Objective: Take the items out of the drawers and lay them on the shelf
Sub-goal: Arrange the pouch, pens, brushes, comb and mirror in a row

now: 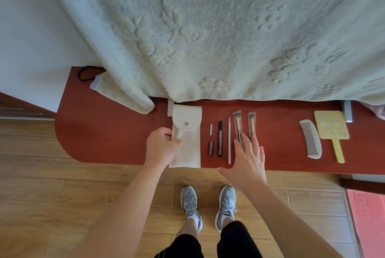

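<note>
Left hand pinches left edge of cream pouch (snap flap closed) on red shelf. Between hands: dark pencil, thin stick. Right hand flat, fingers spread over wrapped brushes. Beyond right hand: comb, yellow mirror.

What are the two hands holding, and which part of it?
The left hand holds the cream pouch by its left edge, thumb on top. The right hand holds nothing; its straight fingers lie over the two wrapped brushes.

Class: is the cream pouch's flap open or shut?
Shut: on the pouch, the flap lies folded down, snap at its tip.
</note>
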